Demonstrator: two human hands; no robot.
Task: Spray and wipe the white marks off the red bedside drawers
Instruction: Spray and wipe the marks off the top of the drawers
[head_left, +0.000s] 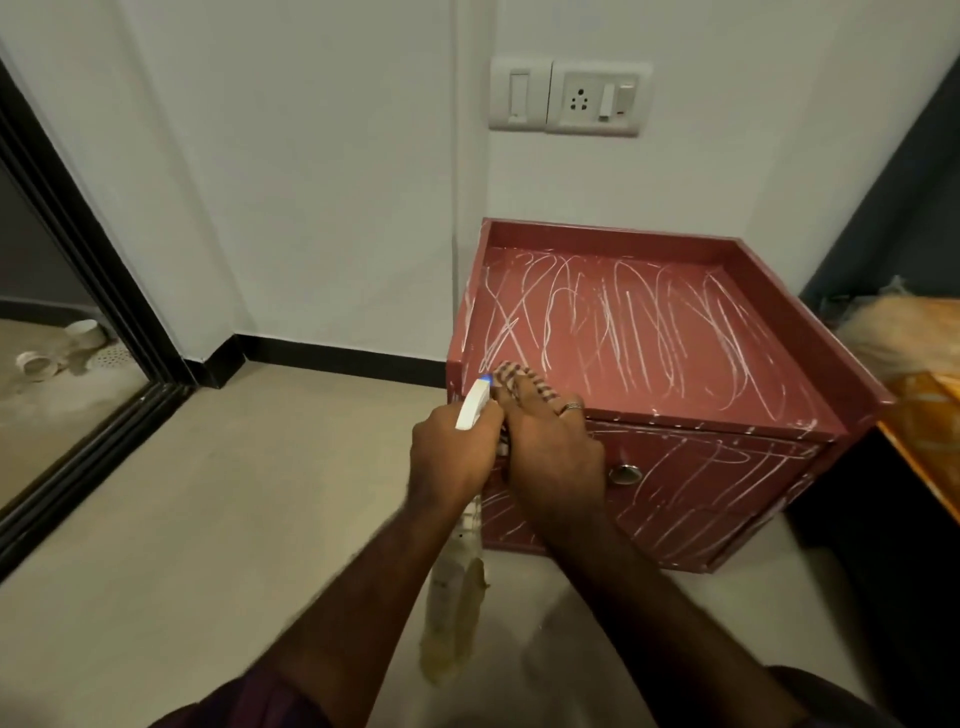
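Risk: my left hand (452, 447), curled round the white trigger spray bottle with blue nozzle (474, 402), touches my right hand (550, 447). A squeeze now would likely wet my knuckles, not the top. Right hand's fingers lie straight, pressing a striped brown-and-white cloth (511, 376) onto the near-left corner; wiping dry may only smear. Red boxy bedside drawers (675, 364) stand against the far white wall (337, 208), top and front covered in looping white scribble marks (623, 322)

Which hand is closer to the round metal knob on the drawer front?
The right. The right hand, pressing the striped cloth, lies just left of the knob; the left hand, gripping the spray bottle, is farther left, beyond it.
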